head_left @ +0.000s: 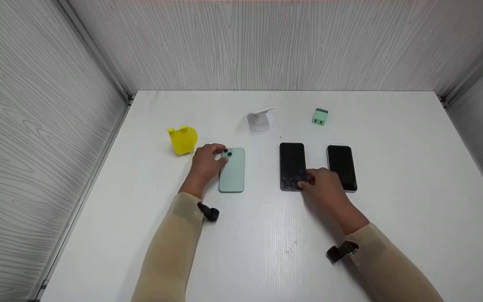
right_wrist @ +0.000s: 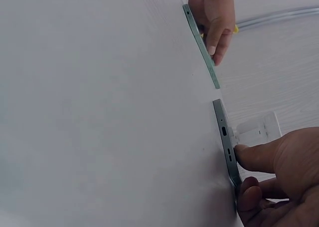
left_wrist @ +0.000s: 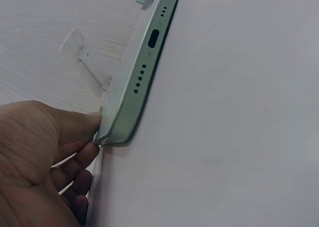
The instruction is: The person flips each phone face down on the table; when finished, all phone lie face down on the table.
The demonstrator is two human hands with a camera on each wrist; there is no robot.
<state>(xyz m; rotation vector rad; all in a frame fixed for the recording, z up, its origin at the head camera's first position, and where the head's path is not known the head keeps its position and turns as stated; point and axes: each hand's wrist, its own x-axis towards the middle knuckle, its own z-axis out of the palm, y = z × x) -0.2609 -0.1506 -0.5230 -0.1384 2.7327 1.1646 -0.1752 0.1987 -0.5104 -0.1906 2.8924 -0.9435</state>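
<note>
A mint-green smartphone (head_left: 232,174) lies back-up on the white table, with its camera lenses at the far end. My left hand (head_left: 206,161) pinches its left edge near those lenses; in the left wrist view the thumb and fingertips meet at the phone's side (left_wrist: 130,87). To the right, a smartphone with a dark screen (head_left: 292,163) lies face up. At its lower right edge my right hand (head_left: 325,184) holds it, thumb on the screen and fingers against the side. Another black-screened smartphone (head_left: 343,167) lies just beyond that hand, partly covered by it.
A yellow curved plastic piece (head_left: 183,141) stands left of the left hand. Behind the phones are a small white stand (head_left: 260,119) and a green plug adapter (head_left: 320,116). Wood-patterned panels (head_left: 266,46) border the table (head_left: 241,260) at the back and sides.
</note>
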